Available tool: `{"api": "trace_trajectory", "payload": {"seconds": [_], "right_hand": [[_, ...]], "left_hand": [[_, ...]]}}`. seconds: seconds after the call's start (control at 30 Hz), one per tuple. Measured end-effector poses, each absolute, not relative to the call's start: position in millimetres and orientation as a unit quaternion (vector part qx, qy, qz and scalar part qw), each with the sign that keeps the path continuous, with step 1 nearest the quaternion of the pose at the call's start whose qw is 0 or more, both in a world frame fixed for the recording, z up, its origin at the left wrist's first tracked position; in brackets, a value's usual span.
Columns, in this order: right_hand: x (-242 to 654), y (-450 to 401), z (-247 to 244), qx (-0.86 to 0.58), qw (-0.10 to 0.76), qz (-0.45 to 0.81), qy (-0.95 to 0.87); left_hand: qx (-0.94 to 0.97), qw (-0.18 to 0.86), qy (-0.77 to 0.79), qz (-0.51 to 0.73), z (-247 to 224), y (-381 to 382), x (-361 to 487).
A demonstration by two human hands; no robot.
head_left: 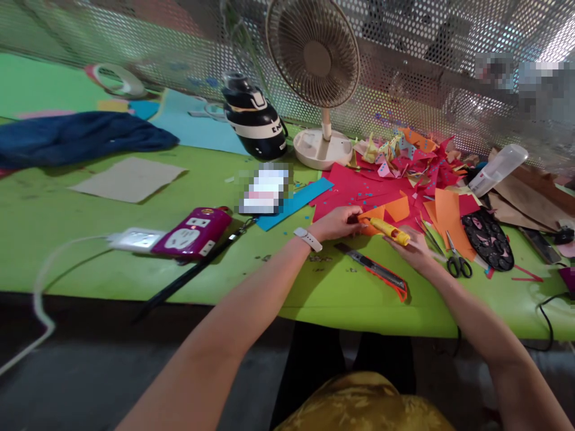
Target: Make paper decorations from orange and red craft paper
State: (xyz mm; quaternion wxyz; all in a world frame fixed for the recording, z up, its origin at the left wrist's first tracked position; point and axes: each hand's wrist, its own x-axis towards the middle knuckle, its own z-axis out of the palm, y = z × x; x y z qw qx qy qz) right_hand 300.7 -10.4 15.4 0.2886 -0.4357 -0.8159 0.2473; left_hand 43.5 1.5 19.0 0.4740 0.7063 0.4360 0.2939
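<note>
My left hand, with a pale watch on its wrist, pinches the near-left edge of an orange paper piece just above the green table. My right hand is closed round a yellow hand-held tool that looks like a hole punch; its front end meets the orange paper. The jaws are too small to make out. Below both hands lies a box cutter with an orange-red edge. Red paper spreads beyond my hands, dotted with small blue bits.
Scissors and a black oval palette lie at right, near a clear bottle. Paper scraps heap behind. A fan, a black jug, a phone and a purple power strip with cable stand leftward.
</note>
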Motion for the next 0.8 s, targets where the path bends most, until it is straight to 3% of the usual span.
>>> {"api": "trace_trajectory", "payload": {"seconds": [0.3,0.57,0.8], "right_hand": [[347.2,-16.6,64.2,-0.462,0.349,-0.053,-0.814],[458.0,-34.2,60.2,-0.671,0.251,-0.11,-0.689],[514.1,-44.5,38.4,-0.776,0.205,-0.073,-0.592]], "left_hand": [[0.69,0.48,0.456,0.292,18.5,-0.1,45.4],[0.684,0.48,0.469,0.287,27.0,-0.5,40.9],[0.677,0.489,0.491,0.246,26.0,1.8,36.9]]}}
